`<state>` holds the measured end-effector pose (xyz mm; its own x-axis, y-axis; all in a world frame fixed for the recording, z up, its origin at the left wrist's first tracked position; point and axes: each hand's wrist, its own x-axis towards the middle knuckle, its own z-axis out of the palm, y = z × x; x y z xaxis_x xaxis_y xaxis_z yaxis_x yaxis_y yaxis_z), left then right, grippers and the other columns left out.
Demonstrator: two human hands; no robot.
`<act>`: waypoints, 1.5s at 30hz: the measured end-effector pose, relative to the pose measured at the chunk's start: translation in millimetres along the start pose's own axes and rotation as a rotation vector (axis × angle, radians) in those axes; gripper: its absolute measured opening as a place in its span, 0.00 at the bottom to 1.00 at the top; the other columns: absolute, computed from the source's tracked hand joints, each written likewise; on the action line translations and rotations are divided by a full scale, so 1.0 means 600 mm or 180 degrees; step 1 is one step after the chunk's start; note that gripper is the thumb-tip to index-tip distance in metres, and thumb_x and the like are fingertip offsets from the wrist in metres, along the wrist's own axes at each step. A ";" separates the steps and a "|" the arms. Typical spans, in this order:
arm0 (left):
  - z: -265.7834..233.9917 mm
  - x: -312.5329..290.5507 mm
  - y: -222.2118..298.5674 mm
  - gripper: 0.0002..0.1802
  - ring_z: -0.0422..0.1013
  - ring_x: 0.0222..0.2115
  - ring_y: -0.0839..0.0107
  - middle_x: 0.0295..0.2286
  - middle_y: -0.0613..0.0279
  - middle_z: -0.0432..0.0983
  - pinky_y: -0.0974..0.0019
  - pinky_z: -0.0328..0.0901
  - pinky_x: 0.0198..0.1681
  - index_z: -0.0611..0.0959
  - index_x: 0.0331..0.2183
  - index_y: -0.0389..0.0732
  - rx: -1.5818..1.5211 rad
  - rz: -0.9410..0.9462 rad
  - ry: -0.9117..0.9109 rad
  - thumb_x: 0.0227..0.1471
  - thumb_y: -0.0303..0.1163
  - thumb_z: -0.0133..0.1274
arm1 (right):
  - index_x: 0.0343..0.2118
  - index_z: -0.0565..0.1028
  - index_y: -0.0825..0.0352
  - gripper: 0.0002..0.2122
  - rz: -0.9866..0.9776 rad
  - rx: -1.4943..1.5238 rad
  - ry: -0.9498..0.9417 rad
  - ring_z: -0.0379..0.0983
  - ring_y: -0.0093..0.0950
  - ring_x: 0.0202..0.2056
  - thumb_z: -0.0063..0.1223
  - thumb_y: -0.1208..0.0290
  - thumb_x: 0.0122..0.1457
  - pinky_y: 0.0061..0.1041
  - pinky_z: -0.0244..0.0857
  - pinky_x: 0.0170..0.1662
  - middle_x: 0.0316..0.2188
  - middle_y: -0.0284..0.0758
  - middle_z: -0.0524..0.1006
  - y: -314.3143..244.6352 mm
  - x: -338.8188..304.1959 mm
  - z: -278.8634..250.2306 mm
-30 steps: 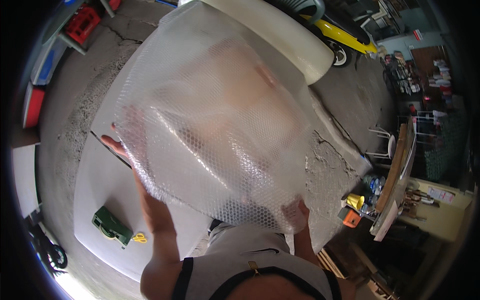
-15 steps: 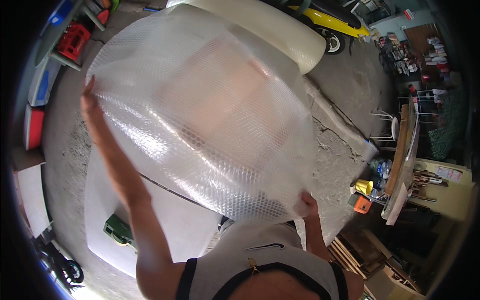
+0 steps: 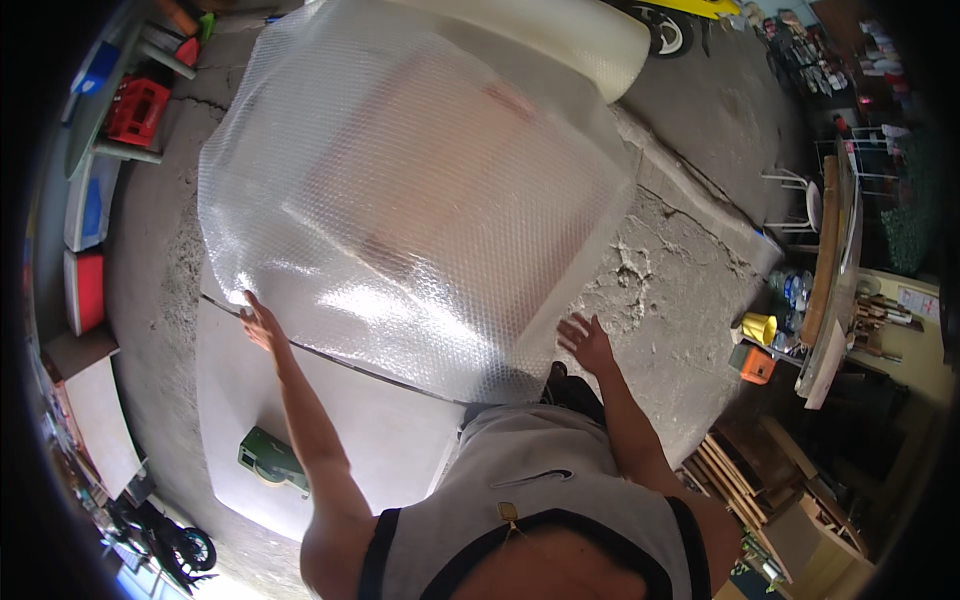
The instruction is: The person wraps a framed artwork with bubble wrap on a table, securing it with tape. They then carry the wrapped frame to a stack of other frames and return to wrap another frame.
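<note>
Both hands have their fingers spread: the left hand (image 3: 260,326) is at the near-left edge of the bubble wrap (image 3: 400,230), though from here I can't tell if a fingertip touches it, and the right hand (image 3: 588,342) hangs just off its lower-right edge, gripping nothing. That clear sheet fills the frame's upper middle over a brownish rectangular thing (image 3: 460,150), with a pale roll (image 3: 590,45) at top and a green tape dispenser (image 3: 262,452) lower left.

Cracked concrete floor (image 3: 690,320); white stool (image 3: 813,205)
</note>
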<state>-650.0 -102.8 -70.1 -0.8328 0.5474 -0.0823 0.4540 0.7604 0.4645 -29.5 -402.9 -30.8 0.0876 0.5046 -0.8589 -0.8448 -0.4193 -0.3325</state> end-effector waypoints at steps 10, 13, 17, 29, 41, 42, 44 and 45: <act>-0.036 -0.108 0.029 0.46 0.59 0.11 0.75 0.18 0.63 0.68 0.71 0.54 0.10 0.56 0.61 0.53 -0.1231 0.0372 -0.1287 0.44 0.27 0.60 | 0.47 0.72 0.64 0.14 -0.0736 0.0830 -0.0993 0.73 0.29 0.39 0.43 0.63 0.62 0.31 0.69 0.43 0.39 0.34 0.76 -0.069 0.213 0.073; -0.050 -0.104 0.022 0.46 0.61 0.12 0.76 0.18 0.64 0.69 0.71 0.56 0.11 0.55 0.62 0.56 -0.1444 0.0244 -0.1268 0.45 0.23 0.57 | 0.44 0.74 0.64 0.13 -0.0248 0.0222 -0.0401 0.73 0.29 0.39 0.42 0.64 0.62 0.30 0.69 0.42 0.40 0.35 0.76 -0.070 0.174 0.097; -0.047 -0.104 0.010 0.46 0.64 0.13 0.75 0.19 0.62 0.70 0.70 0.58 0.12 0.52 0.63 0.58 -0.1588 0.0327 -0.1123 0.48 0.20 0.52 | 0.45 0.73 0.65 0.13 -0.1106 -0.1836 -0.0831 0.73 0.30 0.39 0.42 0.66 0.62 0.29 0.69 0.42 0.40 0.36 0.76 -0.059 0.161 0.127; -0.032 -0.079 0.001 0.40 0.56 0.14 0.77 0.17 0.67 0.62 0.70 0.63 0.15 0.59 0.62 0.60 -0.1699 0.0235 -0.1019 0.50 0.21 0.48 | 0.37 0.73 0.73 0.15 -0.1314 -0.0197 -0.0274 0.74 0.33 0.33 0.52 0.76 0.44 0.32 0.69 0.39 0.31 0.38 0.75 -0.128 -0.030 0.222; -0.109 0.011 -0.015 0.20 0.61 0.52 0.53 0.56 0.55 0.61 0.51 0.62 0.52 0.74 0.53 0.50 -0.2649 -0.0403 -0.1148 0.58 0.34 0.45 | 0.37 0.74 0.68 0.21 -0.2049 -0.1205 0.1647 0.71 0.27 0.30 0.53 0.75 0.33 0.25 0.67 0.37 0.33 0.33 0.75 -0.277 -0.484 0.101; -0.107 0.018 -0.018 0.21 0.62 0.50 0.54 0.55 0.56 0.62 0.50 0.62 0.52 0.75 0.53 0.50 -0.2566 -0.0349 -0.1196 0.57 0.35 0.46 | 0.40 0.73 0.68 0.23 -0.2102 -0.1324 0.1879 0.72 0.28 0.31 0.52 0.75 0.33 0.26 0.67 0.38 0.34 0.34 0.75 -0.284 -0.524 0.097; -0.100 0.018 -0.022 0.20 0.63 0.50 0.54 0.54 0.57 0.65 0.49 0.63 0.51 0.76 0.52 0.51 -0.2028 -0.0375 -0.1385 0.57 0.37 0.48 | 0.45 0.71 0.70 0.27 -0.2275 -0.1076 0.1463 0.72 0.29 0.33 0.51 0.77 0.33 0.27 0.68 0.40 0.35 0.36 0.74 -0.294 -0.611 0.089; -0.093 0.008 -0.022 0.20 0.63 0.50 0.55 0.53 0.57 0.66 0.48 0.63 0.51 0.76 0.51 0.51 -0.1716 -0.0502 -0.1506 0.56 0.39 0.48 | 0.46 0.70 0.71 0.28 -0.2455 -0.0975 0.1483 0.72 0.30 0.33 0.50 0.77 0.34 0.27 0.67 0.41 0.35 0.36 0.74 -0.293 -0.643 0.081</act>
<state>-677.7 -129.8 -27.3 -0.5943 0.6306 -0.4991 0.0195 0.6318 0.7749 59.6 -487.0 377.9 0.8208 0.4009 -0.4069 -0.2968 -0.3093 -0.9035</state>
